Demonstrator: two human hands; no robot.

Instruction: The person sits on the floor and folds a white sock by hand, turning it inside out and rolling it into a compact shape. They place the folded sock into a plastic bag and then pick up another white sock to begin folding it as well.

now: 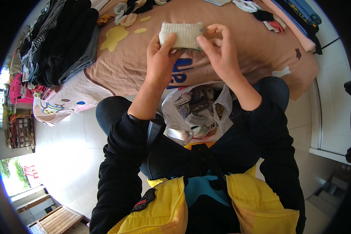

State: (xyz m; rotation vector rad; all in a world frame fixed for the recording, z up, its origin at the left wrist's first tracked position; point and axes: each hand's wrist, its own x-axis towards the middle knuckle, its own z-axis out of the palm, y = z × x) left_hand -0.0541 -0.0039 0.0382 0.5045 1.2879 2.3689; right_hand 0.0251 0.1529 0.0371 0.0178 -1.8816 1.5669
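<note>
A folded cream ribbed-knit bundle, apparently a pair of socks [182, 35], is held up over the bed's near edge. My left hand [162, 55] grips its left side, thumb on the front and fingers behind. At the bundle's right end is my right hand [220, 48], fingers parted and curled, its thumb tip at the edge. Between my knees sits a white plastic bag [169, 102], its mouth spread wide, with several balled socks [200, 108] inside.
The bed carries a brown printed sheet [128, 64]. Dark folded clothes [67, 44] are stacked at its left, with loose socks [128, 13] near the far side. More small garments [269, 19] and folded trousers [301, 17] lie at the right. A white door [336, 96] stands beyond.
</note>
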